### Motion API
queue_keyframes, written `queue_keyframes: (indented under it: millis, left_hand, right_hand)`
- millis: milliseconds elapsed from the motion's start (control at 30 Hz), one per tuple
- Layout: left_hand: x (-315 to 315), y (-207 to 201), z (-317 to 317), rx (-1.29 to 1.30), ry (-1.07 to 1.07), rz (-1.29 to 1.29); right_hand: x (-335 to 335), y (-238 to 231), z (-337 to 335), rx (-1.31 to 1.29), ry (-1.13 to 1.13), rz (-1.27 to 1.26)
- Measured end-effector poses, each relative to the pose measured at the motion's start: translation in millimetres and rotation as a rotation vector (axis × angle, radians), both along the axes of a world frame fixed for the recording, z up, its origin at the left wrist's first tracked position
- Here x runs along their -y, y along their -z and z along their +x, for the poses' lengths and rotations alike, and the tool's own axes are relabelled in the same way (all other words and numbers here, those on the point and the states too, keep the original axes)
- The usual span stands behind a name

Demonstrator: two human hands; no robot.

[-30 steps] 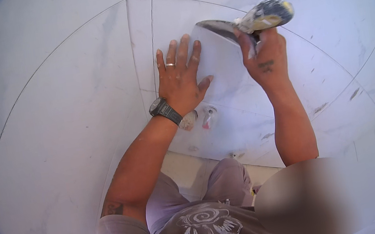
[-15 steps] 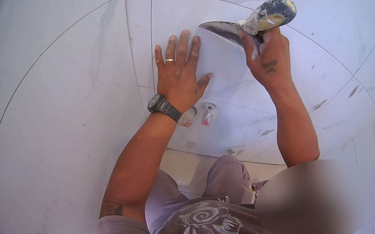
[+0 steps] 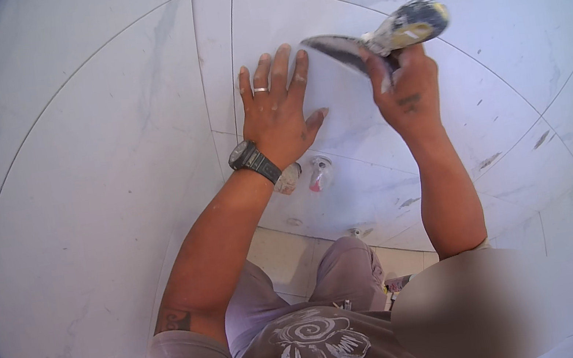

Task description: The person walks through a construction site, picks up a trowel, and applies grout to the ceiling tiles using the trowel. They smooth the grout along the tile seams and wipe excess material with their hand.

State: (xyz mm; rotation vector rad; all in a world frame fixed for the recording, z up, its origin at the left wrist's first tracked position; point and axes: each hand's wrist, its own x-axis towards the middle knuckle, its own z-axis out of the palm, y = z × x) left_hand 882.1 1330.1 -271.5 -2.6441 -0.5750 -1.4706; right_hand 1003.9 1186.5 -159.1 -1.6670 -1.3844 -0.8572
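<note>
My left hand (image 3: 278, 110) lies flat against the white marbled wall tile (image 3: 335, 109), fingers spread, with a ring on one finger and a dark watch at the wrist. To its right, my right hand (image 3: 408, 90) is closed round a trowel (image 3: 334, 49) near where blade and handle meet. Slightly smeared by motion, the grey blade points left, with its tip close to my left fingertips. The trowel's dark and yellow handle (image 3: 419, 22), crusted with white, sticks out to the upper right. Some of my gripping fingers are hidden behind the tool.
Thin joint lines part the wall tiles. Below my left hand are a pipe opening (image 3: 320, 174) with clear wrapping and a rough hole (image 3: 288, 179) beside it. A small fitting (image 3: 357, 233) sits lower, above my knees. Grey smears (image 3: 490, 160) mark the tiles at right.
The trowel and my right hand have shifted slightly left. My left hand has slid a little to the right, still flat on the tile.
</note>
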Motion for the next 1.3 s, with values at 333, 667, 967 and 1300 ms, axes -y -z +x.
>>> queue_keyframes:
  millis: [333, 667, 967, 1300]
  left_hand:
    - [-3.5, 10.5, -3.5, -0.018, 0.041, -0.048]
    - [-7.2, 16.2, -10.6, -0.019, 0.069, -0.070]
    - [-9.7, 17.6, -14.5, -0.060, 0.051, -0.061]
    - [-10.1, 18.6, -17.0, -0.078, 0.053, -0.067]
  right_hand:
    - [-26.4, 10.8, -5.5, 0.090, -0.036, 0.006]
    - [-35.6, 16.5, -18.2, 0.138, -0.018, -0.095]
    - [-33.4, 9.2, -20.4, 0.178, 0.011, -0.114]
    - [-34.5, 5.6, -21.5, 0.135, 0.037, -0.132]
